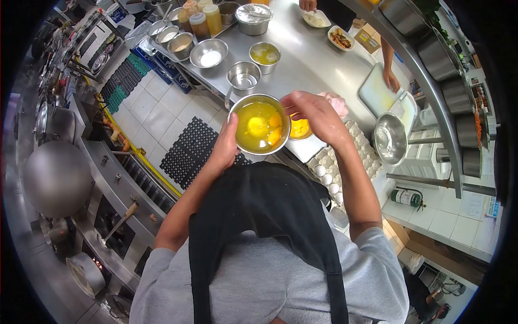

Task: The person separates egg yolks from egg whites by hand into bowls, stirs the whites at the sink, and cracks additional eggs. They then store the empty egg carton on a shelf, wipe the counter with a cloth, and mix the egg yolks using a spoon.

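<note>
My left hand (225,141) is wrapped around the left side of a round metal bowl (244,143), its thumb up at the rim. Inside the bowl are clear egg white and several egg yolks (274,135). At the bowl's right edge is my right hand (319,120), fingers stretched toward the rim with nothing visible in them. Whether its fingertips touch the rim I cannot tell. Partly beneath that hand stands a second bowl of yolks (300,128). A cardboard egg tray (353,154) lies just right of it, with several white eggs (320,170) at its near end.
On the steel counter (318,59) stand an empty metal bowl (244,77), a bowl of yellowish liquid (265,54) and squeeze bottles (199,25). Another person's hand (391,80) rests at a cutting board (377,89). A stove (116,221) runs along the left.
</note>
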`<act>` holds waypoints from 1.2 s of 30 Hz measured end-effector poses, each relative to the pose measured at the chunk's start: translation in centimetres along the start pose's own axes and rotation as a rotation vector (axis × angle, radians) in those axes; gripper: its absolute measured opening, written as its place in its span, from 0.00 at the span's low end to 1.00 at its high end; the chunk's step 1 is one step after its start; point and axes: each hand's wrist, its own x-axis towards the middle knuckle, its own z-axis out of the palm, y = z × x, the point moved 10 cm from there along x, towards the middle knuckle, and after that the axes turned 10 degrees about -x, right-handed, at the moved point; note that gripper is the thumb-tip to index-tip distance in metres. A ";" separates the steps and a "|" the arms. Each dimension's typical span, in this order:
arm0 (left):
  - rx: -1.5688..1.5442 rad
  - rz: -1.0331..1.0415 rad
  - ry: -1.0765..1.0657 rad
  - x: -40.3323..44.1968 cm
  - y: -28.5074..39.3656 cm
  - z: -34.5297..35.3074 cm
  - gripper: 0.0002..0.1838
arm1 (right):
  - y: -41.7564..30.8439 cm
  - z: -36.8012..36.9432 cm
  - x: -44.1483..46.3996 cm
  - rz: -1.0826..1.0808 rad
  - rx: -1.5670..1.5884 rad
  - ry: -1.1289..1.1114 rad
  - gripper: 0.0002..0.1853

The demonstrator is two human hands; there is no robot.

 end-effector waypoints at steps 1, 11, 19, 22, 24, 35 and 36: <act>0.004 0.000 0.003 0.0 -0.1 0.1 0.30 | -1.7 1.7 0.1 -0.067 -0.102 -0.127 0.30; -0.002 0.019 -0.117 -0.6 0.3 1.3 0.36 | -4.7 7.8 1.9 -0.281 -0.533 -0.227 0.20; 0.056 0.013 -0.073 -1.2 0.8 0.7 0.37 | -3.6 10.3 1.6 -0.193 -1.113 -0.518 0.21; 0.078 -0.007 -0.069 -1.3 0.9 0.8 0.37 | -3.8 10.8 1.4 -0.168 -1.236 -0.568 0.22; 0.057 -0.012 -0.073 -1.4 0.7 0.9 0.37 | -3.8 11.1 1.1 -0.151 -1.232 -0.586 0.23; 0.060 0.018 -0.021 -0.9 0.6 -0.2 0.36 | -6.4 11.5 3.0 -0.227 -0.912 -0.475 0.26; 0.052 0.015 -0.026 -0.9 0.6 0.0 0.36 | -6.9 11.0 3.1 -0.215 -0.906 -0.451 0.26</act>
